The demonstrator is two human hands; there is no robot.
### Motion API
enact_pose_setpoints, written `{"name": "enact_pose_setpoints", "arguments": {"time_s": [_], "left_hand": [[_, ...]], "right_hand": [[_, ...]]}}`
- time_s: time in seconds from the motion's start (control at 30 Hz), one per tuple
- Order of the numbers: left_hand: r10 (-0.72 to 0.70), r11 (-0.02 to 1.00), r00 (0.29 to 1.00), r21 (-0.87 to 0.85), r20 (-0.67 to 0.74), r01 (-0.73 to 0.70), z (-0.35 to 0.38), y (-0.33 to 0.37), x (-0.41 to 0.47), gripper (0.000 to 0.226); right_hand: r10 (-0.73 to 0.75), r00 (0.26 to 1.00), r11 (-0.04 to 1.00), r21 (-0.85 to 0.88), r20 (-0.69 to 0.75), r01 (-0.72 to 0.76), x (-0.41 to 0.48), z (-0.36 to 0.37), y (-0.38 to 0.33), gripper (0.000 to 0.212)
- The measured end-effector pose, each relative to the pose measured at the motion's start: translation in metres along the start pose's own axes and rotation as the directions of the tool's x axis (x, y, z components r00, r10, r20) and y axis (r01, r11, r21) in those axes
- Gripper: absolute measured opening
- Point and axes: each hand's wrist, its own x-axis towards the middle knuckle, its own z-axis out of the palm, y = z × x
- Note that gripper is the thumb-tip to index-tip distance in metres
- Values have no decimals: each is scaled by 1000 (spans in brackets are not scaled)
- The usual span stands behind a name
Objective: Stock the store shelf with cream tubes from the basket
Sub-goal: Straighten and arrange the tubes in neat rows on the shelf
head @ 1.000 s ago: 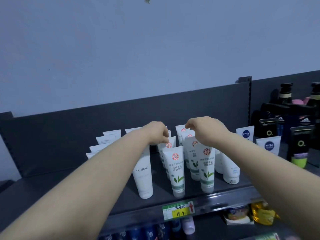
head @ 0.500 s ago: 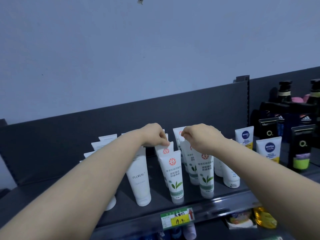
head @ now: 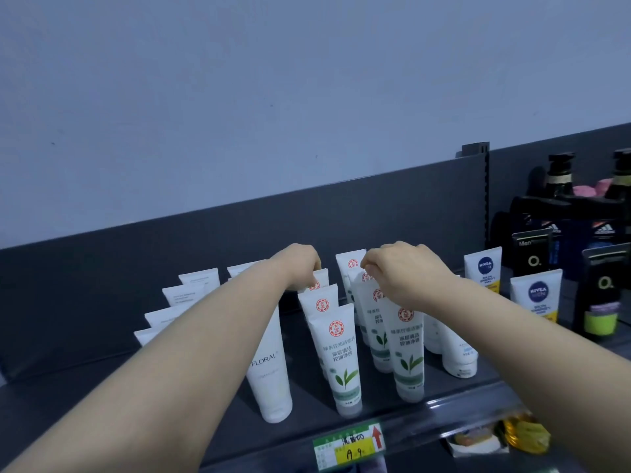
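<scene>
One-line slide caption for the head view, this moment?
Left hand and right hand pinch the tops of upright cream tubes standing in rows on the dark store shelf.

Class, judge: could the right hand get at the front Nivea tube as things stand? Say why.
Probably yes, once the right hand lets go of the green-tea tube it pinches. The front Nivea tube stands uncovered to its right; the hand could pass above the white tubes between.

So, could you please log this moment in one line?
left hand: pinches left-row tube | right hand: pinches right-row tube | basket: unseen
</scene>
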Motion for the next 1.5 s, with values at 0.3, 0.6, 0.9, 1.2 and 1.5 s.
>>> {"name": "enact_pose_setpoints", "arguments": {"time_s": [0.3,0.6,0.9,1.2,1.5], "left_hand": [[-17,976,985,-218,-171,-21,-19,-14,-19,34],[-170,964,953,-244,-251,108,-39,-92,-97,30],[-157,957,947,-279,-279,77,-23,-120,-121,32],[-73,964,980,-265,-184,22,-15,-105,-95,14],[-12,995,999,-97,-30,9,-6,-90,-84,8]], "right_hand": [[-109,992,993,38,-66,111,-3,-19,-40,30],[-320,944,939,163,86,303,2,-11,-137,34],[-198,966,977,114,165,181,7,11,-166,30],[-211,944,956,254,254,145,-5,-9,-163,32],[2,994,1000,-7,107,-2,-6,-22,-119,49]]}}
